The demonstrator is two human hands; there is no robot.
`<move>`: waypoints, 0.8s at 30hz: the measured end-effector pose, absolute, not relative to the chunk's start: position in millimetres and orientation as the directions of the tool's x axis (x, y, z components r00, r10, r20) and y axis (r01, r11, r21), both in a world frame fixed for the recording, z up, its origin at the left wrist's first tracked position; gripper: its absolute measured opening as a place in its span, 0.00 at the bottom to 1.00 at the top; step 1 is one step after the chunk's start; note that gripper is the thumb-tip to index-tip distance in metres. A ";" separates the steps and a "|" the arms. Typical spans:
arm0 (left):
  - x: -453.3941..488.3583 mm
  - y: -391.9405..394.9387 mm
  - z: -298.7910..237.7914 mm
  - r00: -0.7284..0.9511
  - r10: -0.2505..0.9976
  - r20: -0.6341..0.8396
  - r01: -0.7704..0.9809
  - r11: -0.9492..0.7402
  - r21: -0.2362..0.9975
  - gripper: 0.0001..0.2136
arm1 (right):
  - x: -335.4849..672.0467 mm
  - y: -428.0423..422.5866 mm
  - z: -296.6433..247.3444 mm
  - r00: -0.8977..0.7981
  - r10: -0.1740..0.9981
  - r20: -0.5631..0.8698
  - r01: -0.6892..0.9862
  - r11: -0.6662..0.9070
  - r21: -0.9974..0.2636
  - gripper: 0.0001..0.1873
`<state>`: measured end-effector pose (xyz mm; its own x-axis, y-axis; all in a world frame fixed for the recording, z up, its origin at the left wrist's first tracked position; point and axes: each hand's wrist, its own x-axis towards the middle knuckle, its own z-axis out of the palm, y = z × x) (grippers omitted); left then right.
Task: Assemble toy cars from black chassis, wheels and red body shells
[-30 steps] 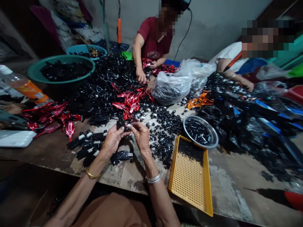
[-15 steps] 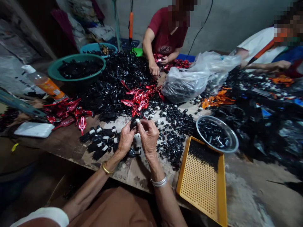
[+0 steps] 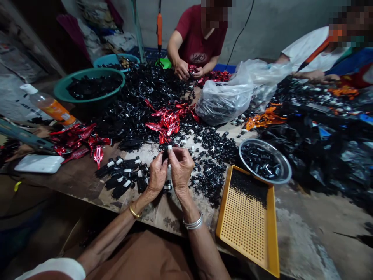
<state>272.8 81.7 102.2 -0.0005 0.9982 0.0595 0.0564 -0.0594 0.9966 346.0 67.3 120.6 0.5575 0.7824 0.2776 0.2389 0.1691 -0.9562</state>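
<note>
My left hand (image 3: pixel 157 174) and my right hand (image 3: pixel 182 168) meet over the worktable, both closed. The fingers of the left hand grip a black plastic part (image 3: pixel 165 155), mostly hidden. Between my right thumb and fingers is a small white piece (image 3: pixel 169 148), held against the black part; whether the two are joined I cannot tell. To the left of my hands lie several flat black parts with white blocks (image 3: pixel 120 179) on them. Loose small black pieces with metal pins (image 3: pixel 208 182) spread to the right. Just beyond my fingers lie shiny red plastic parts (image 3: pixel 166 120).
A yellow perforated tray (image 3: pixel 247 229) holds tiny black bits. Behind it stands a clear bowl (image 3: pixel 287 167) of black pieces. Further back are a plastic bag (image 3: pixel 224 101), a green basin (image 3: pixel 62 87) and a bottle (image 3: pixel 55 109). Two other people work across the table.
My hands stay together at nearly the same spot, with the white piece now more upright. The co-worker in the red shirt has lifted a hand from the table and brought both hands together.
</note>
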 end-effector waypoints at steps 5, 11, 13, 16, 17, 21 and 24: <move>268.3 81.2 108.1 0.095 0.995 0.039 -0.048 -0.034 0.998 0.08 | 363.2 72.5 122.5 0.495 0.800 0.339 0.256 0.239 -0.937 0.12; 243.3 85.3 121.2 0.332 0.943 -0.019 -0.070 0.045 0.997 0.08 | 364.2 72.0 120.7 0.293 0.890 0.350 0.261 0.278 -0.925 0.10; 229.1 92.1 123.2 0.353 0.935 -0.036 -0.007 0.042 0.999 0.10 | 352.6 71.9 114.9 0.317 0.877 0.361 0.303 0.267 -0.915 0.11; 207.8 106.6 121.7 0.357 0.934 -0.002 0.108 -0.039 0.993 0.08 | 346.7 77.2 106.5 0.225 0.913 0.339 0.333 0.255 -0.908 0.10; 201.6 111.4 119.8 0.349 0.937 0.019 0.157 -0.078 0.985 0.08 | 351.2 80.0 104.4 0.188 0.924 0.334 0.342 0.257 -0.904 0.10; 186.2 122.4 105.5 0.413 0.906 0.095 0.390 -0.270 0.880 0.11 | 394.7 88.5 98.1 0.381 0.846 0.373 0.612 0.072 -0.788 0.10; 187.0 117.9 95.9 0.620 0.779 0.093 0.510 -0.490 0.707 0.11 | 423.5 91.4 90.5 0.528 0.786 0.321 0.788 -0.313 -0.531 0.13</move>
